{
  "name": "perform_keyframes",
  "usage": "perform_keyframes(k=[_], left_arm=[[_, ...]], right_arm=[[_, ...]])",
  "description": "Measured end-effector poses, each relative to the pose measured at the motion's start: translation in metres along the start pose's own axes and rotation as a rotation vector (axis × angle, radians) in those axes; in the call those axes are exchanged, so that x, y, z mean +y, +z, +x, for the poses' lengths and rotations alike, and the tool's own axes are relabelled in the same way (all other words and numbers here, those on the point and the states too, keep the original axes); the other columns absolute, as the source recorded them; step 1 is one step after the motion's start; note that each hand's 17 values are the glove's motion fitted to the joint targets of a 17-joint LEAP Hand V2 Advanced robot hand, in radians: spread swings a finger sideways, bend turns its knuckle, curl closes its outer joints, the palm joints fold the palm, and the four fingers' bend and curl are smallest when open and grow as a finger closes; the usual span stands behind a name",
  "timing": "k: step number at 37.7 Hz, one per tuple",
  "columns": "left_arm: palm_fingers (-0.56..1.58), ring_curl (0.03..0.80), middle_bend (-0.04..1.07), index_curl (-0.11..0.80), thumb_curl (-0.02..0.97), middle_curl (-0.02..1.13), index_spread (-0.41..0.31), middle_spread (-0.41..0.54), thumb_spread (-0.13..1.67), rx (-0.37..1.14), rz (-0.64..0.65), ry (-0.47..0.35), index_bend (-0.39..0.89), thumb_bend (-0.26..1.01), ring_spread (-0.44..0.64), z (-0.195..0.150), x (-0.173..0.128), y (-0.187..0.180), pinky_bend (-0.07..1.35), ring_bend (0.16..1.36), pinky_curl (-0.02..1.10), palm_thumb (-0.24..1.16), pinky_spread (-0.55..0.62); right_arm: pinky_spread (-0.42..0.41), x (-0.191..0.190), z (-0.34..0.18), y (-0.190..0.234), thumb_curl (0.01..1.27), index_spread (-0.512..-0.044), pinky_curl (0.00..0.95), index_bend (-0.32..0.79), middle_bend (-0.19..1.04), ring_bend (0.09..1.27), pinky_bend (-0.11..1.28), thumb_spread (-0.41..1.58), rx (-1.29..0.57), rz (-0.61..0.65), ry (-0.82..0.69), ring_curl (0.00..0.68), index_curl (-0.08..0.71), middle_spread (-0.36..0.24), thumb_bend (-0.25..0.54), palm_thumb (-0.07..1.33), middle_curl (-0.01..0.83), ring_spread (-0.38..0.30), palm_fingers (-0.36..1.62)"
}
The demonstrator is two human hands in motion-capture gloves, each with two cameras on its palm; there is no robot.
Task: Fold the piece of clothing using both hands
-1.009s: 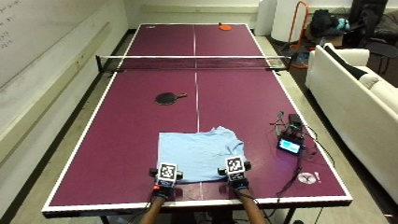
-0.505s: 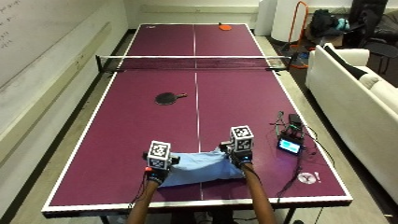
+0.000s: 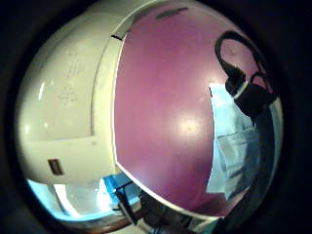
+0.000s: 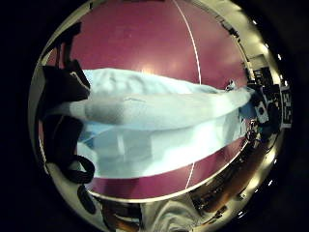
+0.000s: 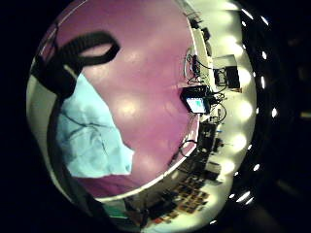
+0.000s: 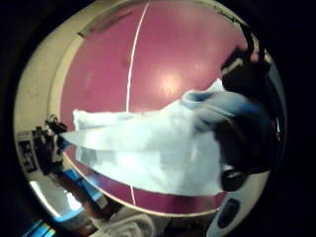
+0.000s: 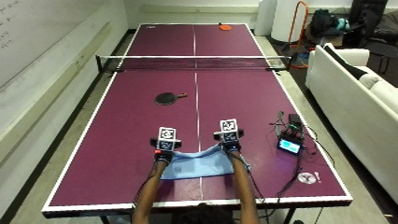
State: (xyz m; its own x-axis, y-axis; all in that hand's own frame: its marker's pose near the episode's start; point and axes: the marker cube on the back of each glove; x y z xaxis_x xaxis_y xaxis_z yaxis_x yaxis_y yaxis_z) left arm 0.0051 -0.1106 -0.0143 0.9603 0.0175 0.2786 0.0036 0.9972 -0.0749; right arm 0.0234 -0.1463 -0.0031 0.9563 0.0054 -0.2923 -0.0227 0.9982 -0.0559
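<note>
Pinching the light blue cloth garment [image 7: 200,164] at either end, left hand [image 7: 164,154] and right hand [image 7: 230,145] stretch it parallel to the worktop's [image 7: 112,154] near edge.

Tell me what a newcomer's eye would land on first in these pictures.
First, the two black-gloved hands, left hand and right hand, each gripping the lifted edge of a light blue piece of clothing at the near end of the purple table-tennis table. Then the black paddle lying mid-table before the net.
</note>
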Motion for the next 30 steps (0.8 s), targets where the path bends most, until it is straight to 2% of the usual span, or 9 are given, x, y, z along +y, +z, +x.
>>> perform_keyframes(k=[3, 6, 8, 11, 15, 19, 20, 23, 30], left_arm=[[1.18, 0.418, 0.41, 0.48, 0.263, 0.51, -0.337, -0.364, 1.22, -0.024, 0.068, -0.041, 0.16, -0.01, -0.38, -0.001, -0.005, -0.002, 0.18, 0.66, 0.38, 0.72, -0.26], [1.01, 0.411, 0.35, 0.446, 0.263, 0.5, -0.295, -0.336, 1.22, -0.016, 0.241, -0.067, 0.08, -0.01, -0.36, -0.005, -0.004, -0.003, 0.22, 0.62, 0.39, 0.73, -0.22], [0.88, 0.412, 0.26, 0.437, 0.264, 0.48, -0.273, -0.306, 1.22, -0.005, 0.389, -0.06, 0.1, -0.01, -0.33, -0.006, -0.006, -0.006, 0.26, 0.59, 0.41, 0.74, -0.18], [0.85, 0.415, 0.22, 0.424, 0.264, 0.48, -0.255, -0.287, 1.22, 0.001, 0.485, -0.026, 0.11, -0.01, -0.31, -0.003, 0.003, -0.001, 0.27, 0.59, 0.42, 0.74, -0.15], [0.92, 0.39, 0.21, 0.41, 0.265, 0.46, -0.249, -0.292, 1.21, -0.032, 0.376, 0.027, 0.14, -0.02, -0.3, 0.0, 0.027, 0.023, 0.23, 0.56, 0.4, 0.74, -0.12], [0.96, 0.377, 0.23, 0.405, 0.26, 0.45, -0.256, -0.299, 1.19, -0.043, 0.167, 0.1, 0.15, -0.03, -0.3, 0.007, 0.045, 0.054, 0.18, 0.52, 0.39, 0.7, -0.09], [0.9, 0.379, 0.21, 0.416, 0.25, 0.45, -0.257, -0.287, 1.19, -0.027, 0.106, 0.124, 0.19, -0.05, -0.29, 0.01, 0.049, 0.061, 0.11, 0.52, 0.37, 0.65, -0.03], [0.67, 0.393, 0.1, 0.429, 0.21, 0.44, -0.235, -0.225, 1.27, 0.046, -0.025, 0.164, 0.19, -0.07, -0.21, 0.016, 0.055, 0.076, 0.16, 0.5, 0.38, 0.52, 0.1], [0.45, 0.379, 0.08, 0.414, 0.149, 0.37, -0.18, -0.099, 1.43, 0.11, -0.093, 0.155, 0.16, -0.04, -0.04, 0.025, 0.056, 0.079, 0.25, 0.49, 0.39, 0.32, 0.29]], right_arm=[[-0.258, -0.014, 0.016, -0.007, 0.26, -0.334, 0.391, 0.11, 0.46, 0.75, 0.43, 1.24, -0.041, 0.144, 0.059, 0.46, 0.305, -0.272, 0.07, 0.94, 0.482, -0.26, 1.1], [-0.186, -0.011, 0.028, -0.008, 0.25, -0.335, 0.387, 0.11, 0.4, 0.69, 0.4, 1.22, -0.135, 0.318, 0.106, 0.447, 0.305, -0.277, 0.04, 0.92, 0.466, -0.268, 0.97], [-0.146, 0.008, 0.037, 0.001, 0.26, -0.337, 0.391, 0.13, 0.38, 0.61, 0.41, 1.22, -0.186, 0.3, 0.162, 0.43, 0.315, -0.271, 0.025, 0.9, 0.46, -0.257, 0.88], [-0.094, 0.05, 0.053, 0.027, 0.26, -0.339, 0.385, 0.13, 0.35, 0.54, 0.41, 1.21, -0.208, 0.123, 0.289, 0.408, 0.313, -0.259, 0.008, 0.9, 0.449, -0.242, 0.82], [-0.006, 0.076, 0.066, 0.059, 0.25, -0.328, 0.389, 0.1, 0.27, 0.48, 0.43, 1.21, -0.198, 0.015, 0.384, 0.391, 0.3, -0.217, -0.042, 0.81, 0.431, -0.192, 0.7], [0.099, 0.084, 0.075, 0.081, 0.24, -0.312, 0.397, 0.08, 0.22, 0.45, 0.46, 1.21, -0.159, -0.003, 0.417, 0.384, 0.285, -0.17, -0.067, 0.69, 0.416, -0.114, 0.54], [0.126, 0.085, 0.076, 0.085, 0.22, -0.302, 0.396, 0.07, 0.21, 0.42, 0.47, 1.21, -0.163, 0.006, 0.418, 0.376, 0.28, -0.154, -0.079, 0.64, 0.414, -0.085, 0.47], [0.17, 0.086, 0.075, 0.09, 0.21, -0.291, 0.381, 0.08, 0.26, 0.4, 0.44, 1.22, -0.175, 0.055, 0.408, 0.363, 0.264, -0.135, -0.06, 0.58, 0.423, -0.044, 0.46], [0.149, 0.066, 0.091, 0.072, 0.24, -0.294, 0.309, -0.05, 0.57, 0.64, 0.3, 1.27, -0.041, 0.349, 0.415, 0.38, 0.156, -0.226, 0.044, 0.73, 0.493, -0.182, 0.88]])
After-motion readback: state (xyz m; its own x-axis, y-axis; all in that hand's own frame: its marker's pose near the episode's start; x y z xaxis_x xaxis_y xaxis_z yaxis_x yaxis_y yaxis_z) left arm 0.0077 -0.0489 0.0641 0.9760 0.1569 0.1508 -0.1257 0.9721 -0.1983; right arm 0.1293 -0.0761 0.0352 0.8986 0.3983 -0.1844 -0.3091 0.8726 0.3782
